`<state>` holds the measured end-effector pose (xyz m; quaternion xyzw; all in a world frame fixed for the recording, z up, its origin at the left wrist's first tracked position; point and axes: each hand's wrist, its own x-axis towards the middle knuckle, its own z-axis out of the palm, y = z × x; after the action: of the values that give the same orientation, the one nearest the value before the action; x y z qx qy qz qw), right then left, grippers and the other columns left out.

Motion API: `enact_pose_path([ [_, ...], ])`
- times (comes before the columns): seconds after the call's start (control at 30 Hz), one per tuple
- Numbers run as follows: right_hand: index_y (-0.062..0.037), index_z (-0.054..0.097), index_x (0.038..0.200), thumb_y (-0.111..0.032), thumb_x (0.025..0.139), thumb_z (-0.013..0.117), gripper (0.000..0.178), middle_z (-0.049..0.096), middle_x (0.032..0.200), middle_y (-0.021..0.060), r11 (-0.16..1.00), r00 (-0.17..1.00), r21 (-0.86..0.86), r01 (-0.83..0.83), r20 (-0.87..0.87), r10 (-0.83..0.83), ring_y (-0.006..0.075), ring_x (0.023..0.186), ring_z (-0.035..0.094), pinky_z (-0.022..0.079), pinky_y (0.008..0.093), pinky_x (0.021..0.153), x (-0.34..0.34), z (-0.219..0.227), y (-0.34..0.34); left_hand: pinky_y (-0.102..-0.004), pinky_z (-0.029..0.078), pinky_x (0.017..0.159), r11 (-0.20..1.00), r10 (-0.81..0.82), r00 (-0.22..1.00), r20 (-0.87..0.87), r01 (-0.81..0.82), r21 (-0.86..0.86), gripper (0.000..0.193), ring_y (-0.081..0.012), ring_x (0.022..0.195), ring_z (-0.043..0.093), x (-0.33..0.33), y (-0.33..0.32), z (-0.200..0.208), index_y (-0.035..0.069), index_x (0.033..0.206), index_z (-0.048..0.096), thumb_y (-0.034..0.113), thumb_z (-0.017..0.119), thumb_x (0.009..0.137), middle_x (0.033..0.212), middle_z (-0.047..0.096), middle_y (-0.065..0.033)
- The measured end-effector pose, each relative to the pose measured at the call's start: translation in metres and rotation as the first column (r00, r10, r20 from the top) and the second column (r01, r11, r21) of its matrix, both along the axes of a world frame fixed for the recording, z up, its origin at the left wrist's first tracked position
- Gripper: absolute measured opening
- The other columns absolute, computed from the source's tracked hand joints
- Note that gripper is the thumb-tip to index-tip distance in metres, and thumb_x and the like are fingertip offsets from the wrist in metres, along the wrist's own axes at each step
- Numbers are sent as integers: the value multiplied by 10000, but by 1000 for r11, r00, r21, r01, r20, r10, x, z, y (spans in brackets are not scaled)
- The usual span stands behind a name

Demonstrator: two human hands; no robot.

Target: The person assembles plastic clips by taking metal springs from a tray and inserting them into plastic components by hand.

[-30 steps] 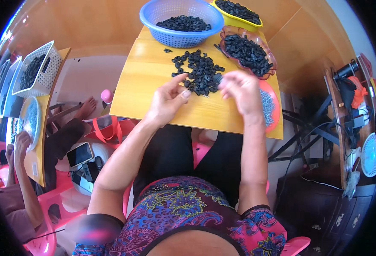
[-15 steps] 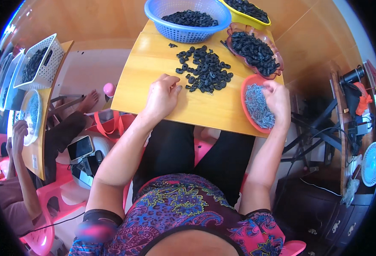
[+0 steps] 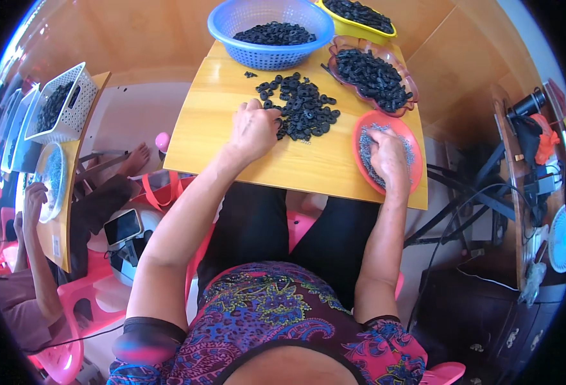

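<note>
My left hand (image 3: 253, 133) reaches to the left edge of a loose pile of small black ring-shaped parts (image 3: 307, 115) on the wooden table. Its fingers are bent together, their tips among the parts; whatever is between them is hidden. My right hand (image 3: 389, 159) dips into an orange-red oval bowl (image 3: 413, 142) of small silvery metal pieces (image 3: 365, 151), too fine to identify. Its thumb and forefinger are drawn together at the pieces, and what they pinch cannot be made out.
Beyond the pile stands a blue perforated basket (image 3: 270, 56) of black parts. A yellow basin (image 3: 360, 31) and a scalloped reddish dish (image 3: 409, 77) hold more. At left, another person's hand (image 3: 36, 199) is beside a tray (image 3: 58, 192) on a second table.
My left hand has moved forward and right, from the table beside the pile onto its edge. My right hand has moved from the bowl's right side in over the metal pieces.
</note>
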<state>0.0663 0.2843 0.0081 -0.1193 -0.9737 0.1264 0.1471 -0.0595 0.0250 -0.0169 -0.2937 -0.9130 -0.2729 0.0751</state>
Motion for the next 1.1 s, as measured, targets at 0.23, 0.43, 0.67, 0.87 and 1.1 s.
enact_pose_path([
  [0.23, -10, 653, 914, 31, 729, 564, 210, 603, 922, 218, 1000, 1000, -26, -1, -19, 1, 367, 876, 584, 466, 403, 797, 2, -3, 4, -397, 460, 770, 994, -43, 998, -43, 47, 100, 200, -328, 830, 564, -9, 8, -18, 53, 882, 685, 67, 671, 683, 786, 585, -166],
  [0.43, 11, 629, 920, 47, 703, 566, 229, 585, 923, 231, 1000, 1000, -7, -4, -11, 4, 384, 878, 574, 462, 409, 786, 1, 2, 3, -364, 466, 697, 973, -70, 997, -26, 74, 219, 144, -293, 756, 575, -7, 6, -16, 13, 799, 600, -6, 654, 667, 747, 584, -131],
  [0.67, 33, 597, 956, 57, 716, 560, 244, 583, 963, 235, 1000, 1000, 12, 16, -18, -16, 391, 919, 566, 446, 446, 817, 1, -2, 0, -272, 462, 634, 785, -203, 913, 355, -65, 617, 112, -146, 679, 563, 16, -9, 5, -1, 823, 542, -48, 615, 751, 737, 583, -53],
  [0.87, 12, 611, 923, 45, 736, 561, 196, 590, 936, 236, 999, 999, 1, 41, 10, -42, 397, 904, 566, 447, 447, 803, -5, -4, 4, -225, 460, 637, 684, -324, 775, 543, -204, 700, 115, -84, 682, 554, 31, -15, 10, -3, 835, 529, -75, 603, 783, 742, 561, -10],
  [1.1, 11, 608, 843, 55, 745, 558, 119, 575, 827, 213, 999, 997, 42, -23, -75, 26, 390, 835, 567, 452, 427, 752, -5, -7, -1, -220, 466, 633, 654, -384, 743, 548, -200, 730, 121, -90, 669, 558, 24, -20, -6, -24, 904, 537, -75, 591, 808, 757, 558, -18],
])
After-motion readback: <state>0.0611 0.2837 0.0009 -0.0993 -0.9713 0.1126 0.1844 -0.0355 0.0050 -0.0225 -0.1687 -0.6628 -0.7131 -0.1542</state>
